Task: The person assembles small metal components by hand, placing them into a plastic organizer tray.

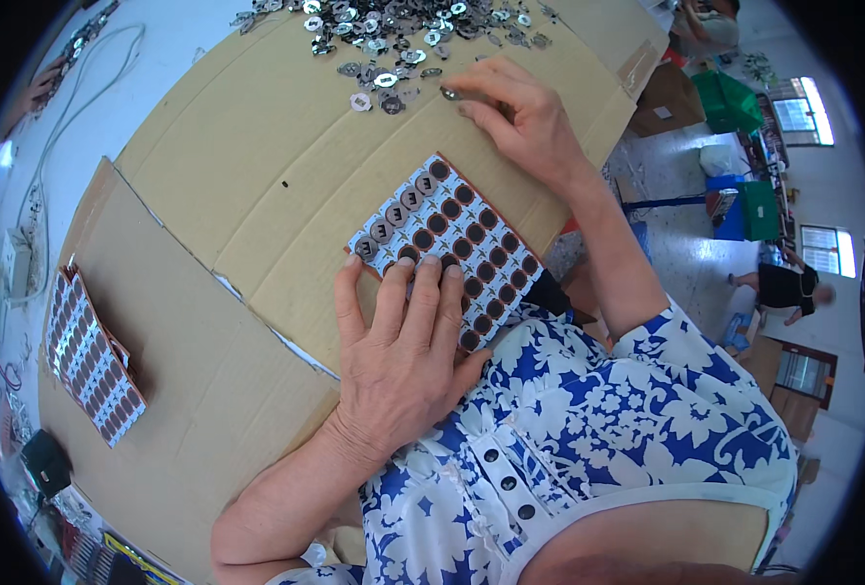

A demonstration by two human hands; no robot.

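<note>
A rectangular panel (499,229) in pale blue and white, with rows of dark round spots, lies tilted on the cardboard in front of me. Along its upper left edge sits a row of grey metal discs (395,214). My left hand (398,351) rests flat on the panel's lower left part, fingers stretched, hiding some spots. Beyond the panel's far corner, my right hand (520,112) pinches a small metal disc (449,94) between thumb and forefinger. Just left of it are loose metal discs (391,102), some shiny, some dark.
A big heap of metal discs (384,24) covers the far edge of the cardboard (247,156). More panels (91,356) lie stacked at the left. A pale cable (52,136) runs along the left side. Another person (784,286) stands at the right; green crates (728,100) are behind.
</note>
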